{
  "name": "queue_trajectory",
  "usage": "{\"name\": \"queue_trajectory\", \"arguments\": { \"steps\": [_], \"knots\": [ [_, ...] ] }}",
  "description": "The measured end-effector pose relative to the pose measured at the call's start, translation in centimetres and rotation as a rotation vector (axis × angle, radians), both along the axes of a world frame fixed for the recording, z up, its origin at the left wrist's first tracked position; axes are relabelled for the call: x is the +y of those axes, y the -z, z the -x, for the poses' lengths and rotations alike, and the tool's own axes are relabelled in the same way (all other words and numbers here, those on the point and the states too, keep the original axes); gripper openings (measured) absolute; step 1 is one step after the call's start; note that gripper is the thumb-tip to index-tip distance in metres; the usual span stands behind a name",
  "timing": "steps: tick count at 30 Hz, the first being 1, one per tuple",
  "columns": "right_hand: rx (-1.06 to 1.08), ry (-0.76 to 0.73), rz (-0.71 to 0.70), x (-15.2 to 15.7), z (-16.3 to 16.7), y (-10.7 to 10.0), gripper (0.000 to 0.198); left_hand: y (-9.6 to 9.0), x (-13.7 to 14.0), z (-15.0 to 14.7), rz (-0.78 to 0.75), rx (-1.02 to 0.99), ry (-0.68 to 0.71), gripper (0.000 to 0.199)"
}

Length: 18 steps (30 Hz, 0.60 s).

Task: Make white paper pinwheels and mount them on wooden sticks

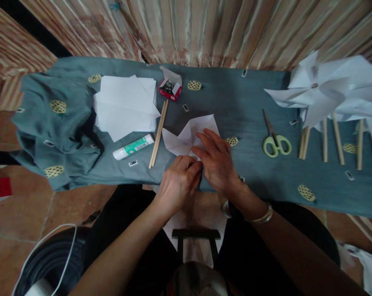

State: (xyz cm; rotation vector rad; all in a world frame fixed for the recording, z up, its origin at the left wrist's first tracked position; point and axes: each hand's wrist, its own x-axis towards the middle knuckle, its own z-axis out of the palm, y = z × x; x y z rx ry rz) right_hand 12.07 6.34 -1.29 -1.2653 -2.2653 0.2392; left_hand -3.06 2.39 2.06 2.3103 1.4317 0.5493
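A white paper pinwheel [190, 133], partly folded, lies at the middle of the cloth-covered table near its front edge. My left hand [181, 179] is closed at the pinwheel's near side, its fingers pinched together on the paper. My right hand [218, 160] holds the pinwheel from the right, with the fingers bent over the paper and the thumb close to my left fingertips. Both hands hide the near part of the pinwheel. Two thin wooden sticks [159, 133] lie just left of it.
Left are a stack of white paper [124, 102], a glue stick [133, 146] and an open red box of small metal pieces [170, 88]. Green-handled scissors [275, 142] lie right of my hands. Several pinwheels on sticks [324, 90] overlap at the far right. A pleated curtain [204, 33] hangs behind.
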Motion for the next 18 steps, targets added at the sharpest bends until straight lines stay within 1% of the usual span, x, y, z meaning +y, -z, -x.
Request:
{"name": "queue_trajectory", "arguments": {
  "steps": [2, 4, 6, 9, 11, 14, 18],
  "knots": [
    [0.051, -0.016, 0.022, 0.3, -0.3, -0.2, 0.027, 0.0, 0.0, 0.0, -0.014, -0.003, -0.001, 0.016],
    [0.127, -0.043, 0.044, 0.8, -0.8, -0.6, 0.033, 0.0, 0.0, 0.0, -0.026, -0.003, 0.0, 0.019],
    [0.192, -0.037, 0.04, 1.4, -1.5, -0.9, 0.039, 0.0, -0.1, 0.1, -0.035, -0.004, 0.0, 0.02],
    [0.227, 0.084, 0.027, 2.5, -2.5, -1.0, 0.04, 0.1, -0.3, 0.2, -0.051, 0.005, 0.001, 0.021],
    [0.245, 0.149, 0.059, 3.1, -2.9, -0.7, 0.042, 0.1, -0.3, 0.3, -0.055, 0.015, 0.0, 0.022],
    [0.313, 0.137, 0.109, 3.8, -3.2, -0.3, 0.045, 0.2, -0.2, 0.3, -0.056, 0.024, -0.008, 0.021],
    [0.359, 0.093, 0.143, 4.2, -3.8, -0.2, 0.038, 0.1, -0.3, 0.4, -0.066, 0.033, -0.01, 0.021]
  ]
}}
